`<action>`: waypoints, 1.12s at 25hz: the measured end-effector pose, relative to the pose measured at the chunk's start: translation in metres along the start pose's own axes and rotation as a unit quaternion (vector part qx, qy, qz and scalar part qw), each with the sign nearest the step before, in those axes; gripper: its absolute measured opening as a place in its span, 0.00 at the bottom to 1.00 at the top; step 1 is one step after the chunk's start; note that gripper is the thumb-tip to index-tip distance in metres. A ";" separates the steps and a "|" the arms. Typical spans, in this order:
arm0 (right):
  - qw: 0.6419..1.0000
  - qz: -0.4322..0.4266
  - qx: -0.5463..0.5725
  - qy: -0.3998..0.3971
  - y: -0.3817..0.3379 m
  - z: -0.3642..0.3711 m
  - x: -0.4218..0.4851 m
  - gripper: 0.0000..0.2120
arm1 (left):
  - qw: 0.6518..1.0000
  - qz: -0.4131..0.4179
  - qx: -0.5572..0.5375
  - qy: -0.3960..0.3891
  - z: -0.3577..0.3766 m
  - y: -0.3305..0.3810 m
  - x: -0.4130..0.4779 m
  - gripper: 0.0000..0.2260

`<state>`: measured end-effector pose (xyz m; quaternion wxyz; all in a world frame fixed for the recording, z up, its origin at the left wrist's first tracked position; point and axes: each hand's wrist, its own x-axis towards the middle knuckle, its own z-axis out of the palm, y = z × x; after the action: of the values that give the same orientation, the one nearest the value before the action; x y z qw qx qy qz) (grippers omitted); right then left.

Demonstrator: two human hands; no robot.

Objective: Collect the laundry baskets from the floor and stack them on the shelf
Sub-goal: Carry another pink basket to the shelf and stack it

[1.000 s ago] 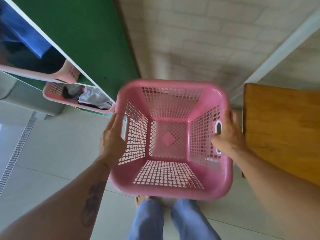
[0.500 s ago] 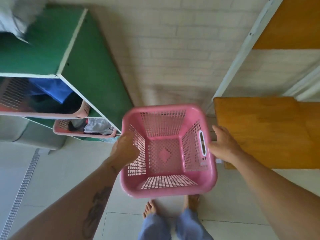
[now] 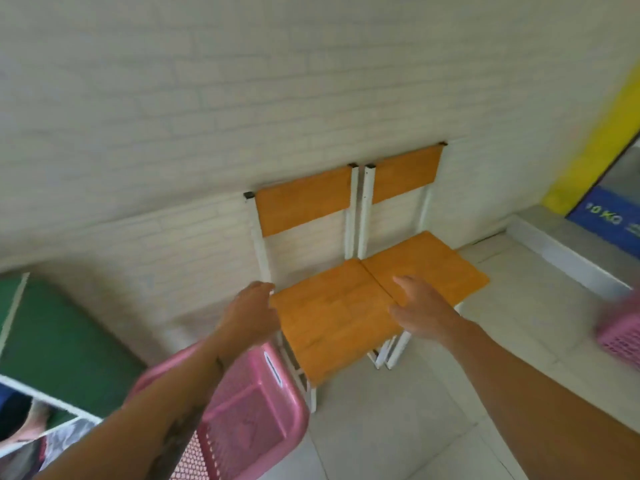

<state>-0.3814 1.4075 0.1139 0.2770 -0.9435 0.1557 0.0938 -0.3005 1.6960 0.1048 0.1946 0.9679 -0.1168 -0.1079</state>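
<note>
A pink laundry basket (image 3: 256, 407) sits low at the bottom centre, under my left forearm, with no hand on it. My left hand (image 3: 247, 315) hovers above it with loose fingers and holds nothing. My right hand (image 3: 419, 306) is spread open over the orange chair seats. A second pink basket (image 3: 620, 330) shows blurred at the right edge, on the floor. The green shelf unit (image 3: 59, 341) stands at the lower left, with a basket of clothes (image 3: 45, 445) partly visible in it.
Two orange-and-white chairs (image 3: 332, 306) stand side by side against the white brick wall. A grey ledge (image 3: 568, 244) and a blue sign lie at the far right. Pale floor tiles spread between the chairs and the right basket.
Both hands have let go of the pink basket, which now sits low by the shelf. The view has swung right toward the chairs, and a second basket has come into sight.
</note>
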 end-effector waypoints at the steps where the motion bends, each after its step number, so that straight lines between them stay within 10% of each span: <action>1: 1.000 0.007 0.007 0.023 0.021 -0.025 -0.010 0.34 | 1.000 0.018 0.007 0.007 0.000 0.033 0.004 0.25; 16: 0.948 0.218 -0.029 0.230 0.390 -0.316 -0.165 0.28 | 0.949 0.309 0.030 -0.046 0.137 0.569 0.012 0.25; 28: 0.890 0.345 -0.033 0.296 0.595 -0.450 -0.096 0.21 | 0.883 0.463 0.063 -0.049 0.235 0.854 0.146 0.18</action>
<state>-0.6362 0.7080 0.2184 0.1367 -0.8233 0.5426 -0.0952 -0.3792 0.8085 0.2128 0.1555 0.8073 -0.5675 -0.0457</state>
